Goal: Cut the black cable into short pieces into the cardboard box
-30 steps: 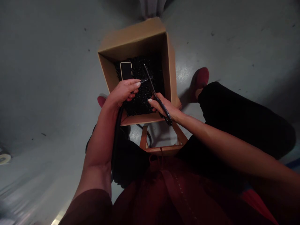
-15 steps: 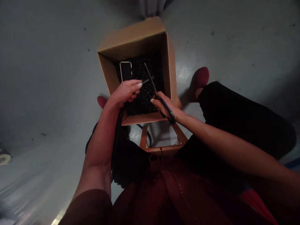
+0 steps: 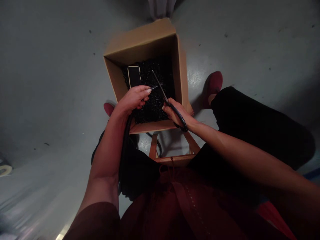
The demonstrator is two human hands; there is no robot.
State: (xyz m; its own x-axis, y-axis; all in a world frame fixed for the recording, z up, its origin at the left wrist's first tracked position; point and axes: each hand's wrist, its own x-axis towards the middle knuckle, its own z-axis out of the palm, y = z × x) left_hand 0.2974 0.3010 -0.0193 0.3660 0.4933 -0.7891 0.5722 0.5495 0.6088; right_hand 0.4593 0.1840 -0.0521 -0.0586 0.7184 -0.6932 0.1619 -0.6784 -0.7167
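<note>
My left hand [image 3: 137,96] pinches a black ribbed tube [image 3: 154,87] whose tip points right over the box. A long black length of it seems to run down from that hand along my forearm. My right hand [image 3: 176,111] is closed round the handles of black scissors [image 3: 160,84], and their blades cross at the tube's tip. Below both hands is an open cardboard box [image 3: 182,71] with many small black pieces [image 3: 152,106] inside. A dark phone-like object [image 3: 134,76] with a pale rim lies on the pieces at the left, partly behind my left hand.
A wooden frame [image 3: 175,160] stands between my legs under the near side of the box. Black cable or tubing [image 3: 159,148] hangs beside it. A roll of tape [image 3: 5,170] lies on the floor at the far left. Something grey stands behind the box.
The scissor blades have swung slightly left and look more closed at the tube's tip. My left hand has hardly moved.
</note>
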